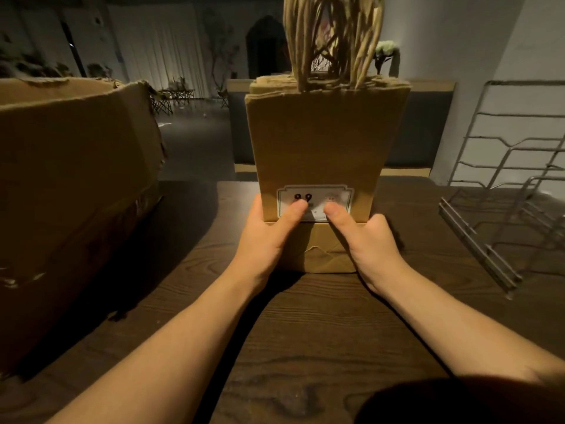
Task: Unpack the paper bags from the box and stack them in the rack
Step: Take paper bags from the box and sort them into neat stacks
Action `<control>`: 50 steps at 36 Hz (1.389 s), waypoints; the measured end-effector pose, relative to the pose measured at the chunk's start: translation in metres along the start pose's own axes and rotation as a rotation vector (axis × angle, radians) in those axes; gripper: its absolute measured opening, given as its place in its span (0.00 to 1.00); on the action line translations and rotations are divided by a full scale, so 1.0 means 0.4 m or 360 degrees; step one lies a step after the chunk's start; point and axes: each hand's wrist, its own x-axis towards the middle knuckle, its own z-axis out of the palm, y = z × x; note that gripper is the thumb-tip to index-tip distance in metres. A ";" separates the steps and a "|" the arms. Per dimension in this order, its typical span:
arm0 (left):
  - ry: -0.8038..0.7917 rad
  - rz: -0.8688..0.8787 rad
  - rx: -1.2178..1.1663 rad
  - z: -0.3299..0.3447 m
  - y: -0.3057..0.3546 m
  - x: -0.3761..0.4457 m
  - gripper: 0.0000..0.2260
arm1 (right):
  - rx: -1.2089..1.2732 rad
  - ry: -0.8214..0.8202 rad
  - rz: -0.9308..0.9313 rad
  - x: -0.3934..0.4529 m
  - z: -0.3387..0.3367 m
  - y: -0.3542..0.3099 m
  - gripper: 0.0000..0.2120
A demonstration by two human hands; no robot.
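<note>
A thick stack of flat brown paper bags point(318, 142) stands upright on the dark wooden table point(305, 332), twisted paper handles pointing up, a white label low on the front bag. My left hand point(269, 237) grips the stack's lower left side, thumb pressed on the label. My right hand point(367, 240) grips the lower right side, thumb on the label too. My fingers behind the stack are hidden. The large cardboard box point(70, 185) sits to the left. The metal wire rack point(501, 191) stands to the right.
Beyond the table's far edge is a dark room with a bench back, curtains, folding chairs and flowers. A gap of bare tabletop lies between the bag stack and the rack.
</note>
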 end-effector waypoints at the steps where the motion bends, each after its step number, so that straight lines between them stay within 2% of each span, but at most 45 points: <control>1: 0.0010 -0.0010 -0.0004 0.002 -0.001 0.000 0.27 | 0.0011 -0.0016 -0.0014 -0.001 -0.001 0.002 0.30; 3: 0.0020 -0.0010 0.0001 0.003 0.000 0.001 0.26 | 0.0016 -0.0003 -0.0022 0.006 -0.003 0.009 0.30; 6: 0.0013 -0.0016 0.0017 0.003 0.002 -0.001 0.28 | 0.0004 0.0034 0.0009 0.013 -0.002 0.020 0.44; 8: 0.0008 -0.0012 0.0026 0.003 0.000 -0.003 0.27 | 0.0005 0.0019 0.0033 0.010 -0.002 0.021 0.46; 10: 0.0003 -0.0027 0.0061 0.003 -0.003 -0.002 0.26 | -0.0005 0.0018 0.0013 0.009 -0.001 0.020 0.42; 14: 0.0039 -0.0029 0.0144 0.001 -0.004 0.005 0.26 | 0.0020 0.0044 0.0000 0.003 0.004 0.007 0.23; 16: 0.0041 -0.0036 0.0158 0.003 -0.004 0.006 0.26 | 0.0046 0.0060 0.0026 0.006 0.003 0.008 0.19; 18: 0.0051 -0.0054 0.0159 0.003 -0.007 0.006 0.24 | 0.0026 0.0076 0.0038 0.005 0.006 0.008 0.22; 20: 0.0059 -0.0068 0.0173 0.001 -0.010 0.007 0.24 | -0.0010 0.0105 0.0042 0.007 0.010 0.011 0.34; 21: 0.0062 -0.0070 0.0178 0.000 -0.010 0.008 0.24 | -0.0023 0.0120 0.0035 0.007 0.012 0.011 0.35; 25: 0.0060 -0.0059 0.0190 0.002 -0.006 0.009 0.24 | -0.0047 0.0156 0.0030 0.011 0.007 0.010 0.24; 30: 0.0058 -0.0019 0.0199 0.002 -0.002 0.009 0.22 | -0.0008 0.0127 -0.0071 0.012 0.010 0.012 0.36; 34: 0.0035 -0.0008 0.0231 -0.002 -0.007 0.009 0.24 | -0.0036 0.0135 -0.0042 0.015 0.009 0.016 0.39; 36: -0.0014 -0.0009 0.0245 -0.011 -0.008 0.011 0.26 | -0.0014 0.0123 -0.0077 0.010 0.009 0.011 0.37; 38: -0.0093 -0.0028 0.0295 -0.027 -0.009 0.015 0.33 | -0.0020 0.0112 -0.0091 0.005 0.009 0.002 0.31; 41: -0.0213 -0.0024 0.0496 -0.049 -0.006 0.022 0.37 | -0.0062 0.0141 -0.0065 0.002 0.005 -0.005 0.12; 44: -0.0261 0.0013 0.0638 -0.055 0.000 0.023 0.38 | -0.0093 0.0155 -0.0067 -0.001 0.002 -0.012 0.12; 50: -0.0154 0.0046 0.0708 -0.042 0.004 0.032 0.35 | -0.0107 0.0169 0.0009 0.003 0.004 -0.031 0.17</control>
